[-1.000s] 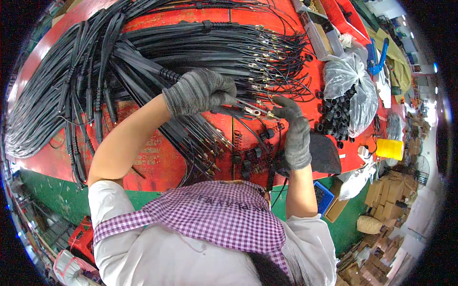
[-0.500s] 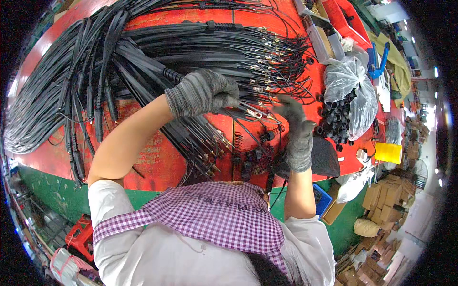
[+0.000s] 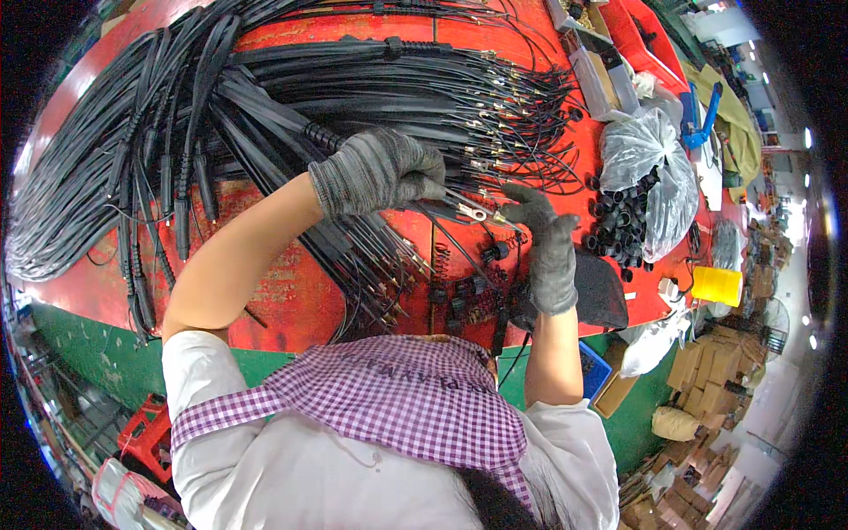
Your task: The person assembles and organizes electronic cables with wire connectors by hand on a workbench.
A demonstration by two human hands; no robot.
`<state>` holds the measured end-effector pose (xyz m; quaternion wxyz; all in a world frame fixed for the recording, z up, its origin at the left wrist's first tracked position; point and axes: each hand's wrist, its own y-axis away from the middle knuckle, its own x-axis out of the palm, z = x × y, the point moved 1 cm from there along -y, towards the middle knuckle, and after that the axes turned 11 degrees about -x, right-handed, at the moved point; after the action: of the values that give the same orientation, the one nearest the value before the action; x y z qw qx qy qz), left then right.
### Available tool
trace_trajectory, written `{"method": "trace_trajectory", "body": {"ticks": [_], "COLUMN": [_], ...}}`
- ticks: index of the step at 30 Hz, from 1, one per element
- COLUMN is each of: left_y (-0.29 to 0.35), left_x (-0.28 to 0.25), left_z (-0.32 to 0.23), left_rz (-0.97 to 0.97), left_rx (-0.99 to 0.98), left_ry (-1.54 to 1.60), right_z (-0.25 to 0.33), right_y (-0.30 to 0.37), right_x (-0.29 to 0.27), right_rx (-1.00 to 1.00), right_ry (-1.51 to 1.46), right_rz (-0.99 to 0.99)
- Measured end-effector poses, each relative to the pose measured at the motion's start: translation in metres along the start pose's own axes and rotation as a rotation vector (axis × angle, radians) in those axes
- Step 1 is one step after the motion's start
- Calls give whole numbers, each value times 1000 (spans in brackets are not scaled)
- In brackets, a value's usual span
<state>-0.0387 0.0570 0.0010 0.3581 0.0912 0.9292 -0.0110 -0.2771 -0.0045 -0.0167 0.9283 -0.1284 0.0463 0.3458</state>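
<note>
Left hand: the left hand point(image 3: 380, 170), in a grey knit glove, is curled into a loose fist round a black cable, whose bare end juts out past the knuckles toward the other hand.
Right hand: the right hand point(image 3: 546, 247), also gloved, has its fingertips pressed together at the cable's tip; whether they pinch the metal or only steady it is hard to tell at this size.
Cable end: a small metal ring terminal point(image 3: 475, 212) lies between the two hands, just off the left knuckles and touching or nearly touching the right fingertips.
Bundle: the cable bundle point(image 3: 291, 97) fans out beyond the left hand across the red table point(image 3: 265, 291).
Loose parts: black rubber caps point(image 3: 618, 225) spill from a clear bag point(image 3: 658, 155) just beyond the right hand.
Doing it well: likely best to keep the left grip close to the terminal so the end stays stiff, and draw only one cable clear of its neighbours.
</note>
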Motion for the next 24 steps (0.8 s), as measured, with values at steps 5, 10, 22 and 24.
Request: {"method": "trace_trajectory", "body": {"ticks": [5,10,22,24], "left_y": [2,1,1,0], "left_x": [2,4,4,1], "left_z": [3,4,5,3], "left_rz": [-55,-72,-57,-33], "left_rx": [16,31,37,49], "left_ry": [3,-21,-4,-35], "right_z": [0,9,1,-12], "right_y": [-2,-5,-6,-1], "right_x": [1,4,2,2], "right_rx": [39,-94,81,111], "right_ry": [-23,-5,215,214], "right_rz": [-56,-56,23,-14]}}
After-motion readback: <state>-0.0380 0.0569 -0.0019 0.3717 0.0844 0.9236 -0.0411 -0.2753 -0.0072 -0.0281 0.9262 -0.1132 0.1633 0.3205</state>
